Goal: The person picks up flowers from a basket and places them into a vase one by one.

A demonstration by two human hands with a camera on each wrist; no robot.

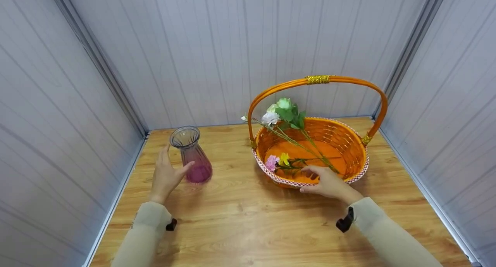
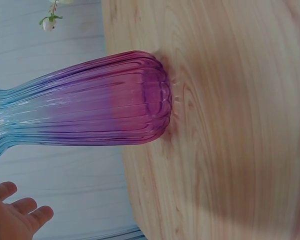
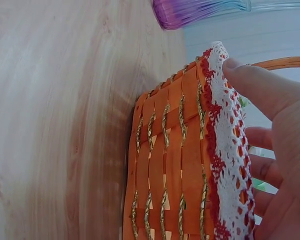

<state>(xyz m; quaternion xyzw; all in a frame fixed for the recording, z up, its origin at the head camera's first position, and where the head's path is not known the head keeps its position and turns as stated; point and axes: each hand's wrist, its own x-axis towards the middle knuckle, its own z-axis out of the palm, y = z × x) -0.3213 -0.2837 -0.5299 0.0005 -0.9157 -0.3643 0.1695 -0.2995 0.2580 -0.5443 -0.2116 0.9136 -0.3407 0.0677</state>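
A ribbed glass vase [image 1: 197,164], clear at the flared mouth and purple-pink lower down, stands upright on the wooden table. Beside its left side is my left hand [image 1: 166,178], thumb and fingers spread apart; nothing is gripped. An orange woven basket [image 1: 358,154] with a tall handle and lace-trimmed rim stands to the right. Over its front rim reaches my right hand [image 1: 329,183], fingers loosely bent inside and thumb by the lace [image 3: 230,145]. Near those fingertips lie a pink flower [image 1: 272,162] and a yellow flower [image 1: 284,159]. White flowers [image 1: 270,118] on long stems lean across the basket's left rim.
The basket's arched handle [image 1: 317,79], wound with gold at the top, rises over the flowers. Pale panel walls [image 1: 217,57] enclose the wooden table [image 1: 240,228] at the back and both sides. The vase and basket stand apart, with bare wood between them.
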